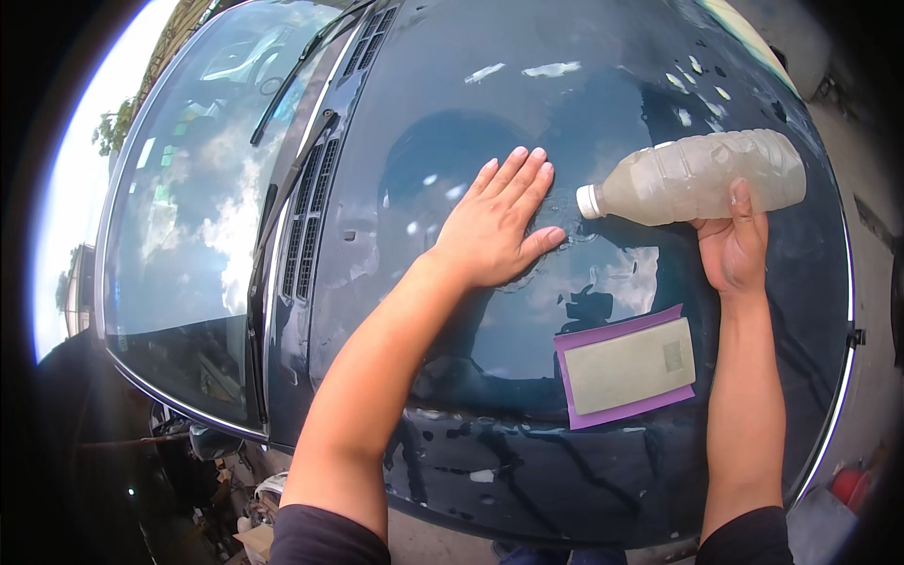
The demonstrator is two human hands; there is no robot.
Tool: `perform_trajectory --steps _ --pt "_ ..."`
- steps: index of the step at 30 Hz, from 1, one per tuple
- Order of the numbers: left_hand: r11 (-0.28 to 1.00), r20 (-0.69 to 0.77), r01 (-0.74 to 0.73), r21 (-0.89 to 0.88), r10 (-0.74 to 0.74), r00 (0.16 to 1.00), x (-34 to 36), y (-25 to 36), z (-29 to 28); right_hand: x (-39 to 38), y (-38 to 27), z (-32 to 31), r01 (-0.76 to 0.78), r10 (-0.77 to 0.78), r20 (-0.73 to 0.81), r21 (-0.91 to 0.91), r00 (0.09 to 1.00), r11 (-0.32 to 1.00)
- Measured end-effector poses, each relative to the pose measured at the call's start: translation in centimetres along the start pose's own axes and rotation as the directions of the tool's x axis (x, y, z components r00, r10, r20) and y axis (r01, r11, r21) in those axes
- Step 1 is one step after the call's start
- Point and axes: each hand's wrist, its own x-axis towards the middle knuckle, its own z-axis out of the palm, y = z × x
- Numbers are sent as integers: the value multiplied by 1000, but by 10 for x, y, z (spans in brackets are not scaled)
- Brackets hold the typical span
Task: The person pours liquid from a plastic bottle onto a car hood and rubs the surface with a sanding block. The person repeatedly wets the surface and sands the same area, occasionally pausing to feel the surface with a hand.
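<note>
My left hand (496,221) lies flat on the dark blue car hood (443,339), fingers stretched out and thumb apart. The paint around it is wet. In my right hand (734,245) is a large cloudy plastic bottle (706,177), tilted onto its side with the white cap pointing left toward my left hand. My right thumb shows on the bottle's near side; the other fingers are mostly hidden beneath it. Between my forearms, a flat grey-green sanding block (630,365) rests on a purple sheet (576,414) that looks like sandpaper.
On the left is the windshield (188,245), reflecting sky and clouds, with black wipers (266,226) along its base. Vent grilles (309,217) run beside them. A side mirror (215,441) juts out at the lower left. Bright trim (836,414) edges the hood's right side.
</note>
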Motion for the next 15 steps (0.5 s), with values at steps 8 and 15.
perform_trajectory --steps 8,15 --pt "800 -55 596 -62 -599 799 -64 -54 1 -6 7 4 -66 66 62 -1 996 998" --pt "741 -11 671 10 -671 741 -185 -9 2 -5 4 -2 -100 99 76 7 992 995"
